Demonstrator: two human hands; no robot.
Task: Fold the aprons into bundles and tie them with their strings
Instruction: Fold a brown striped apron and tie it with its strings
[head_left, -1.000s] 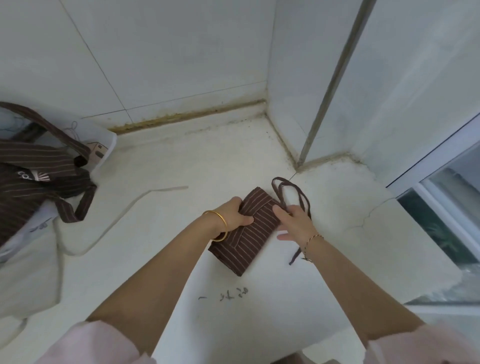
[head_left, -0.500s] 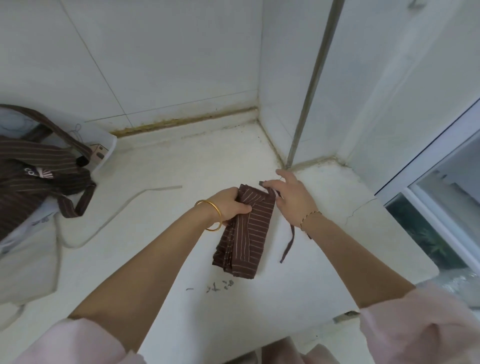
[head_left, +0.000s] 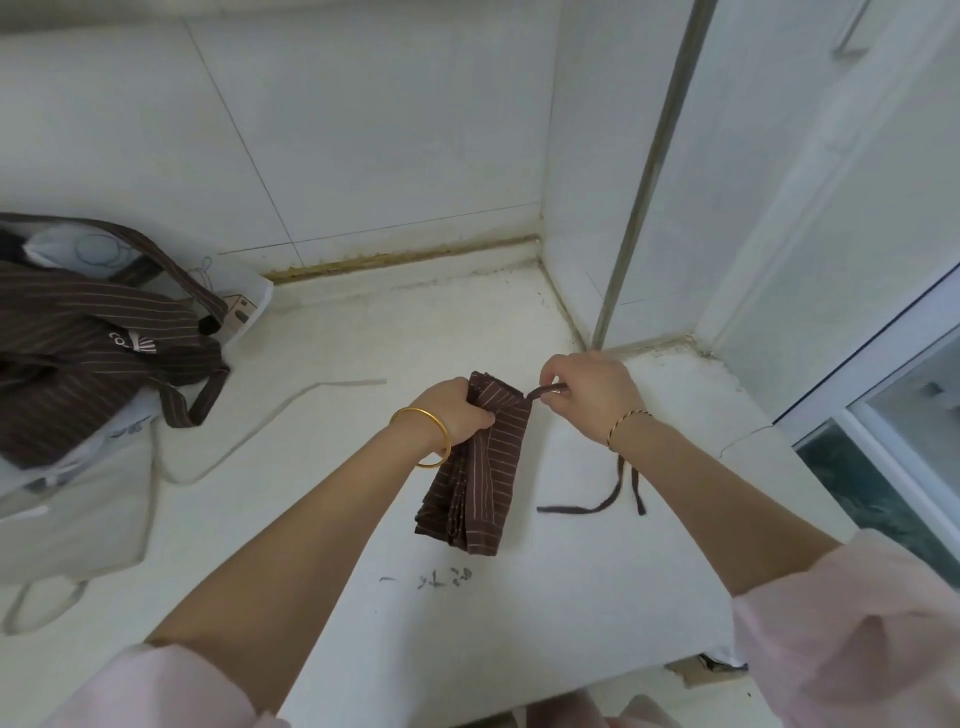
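A brown striped apron folded into a narrow bundle (head_left: 480, 478) lies on the white counter (head_left: 332, 467). My left hand (head_left: 454, 415) grips the bundle near its far end. My right hand (head_left: 587, 387) pinches the apron's brown string (head_left: 540, 391) just right of the bundle's top corner and holds it taut. The loose string ends (head_left: 597, 504) trail on the counter under my right forearm. More brown striped aprons (head_left: 78, 353) lie unfolded in a heap at the left.
White plastic bags (head_left: 67, 519) lie under and in front of the apron heap, with a pale strap (head_left: 270, 421) curving across the counter. Tiled walls and a metal post (head_left: 644, 176) close the back corner. A window frame (head_left: 883, 364) stands at the right.
My right hand closed from open fingers at the bundle's top edge to a pinch on the string and pulled it rightwards. The string ends now lie further right. My left hand kept its grip.
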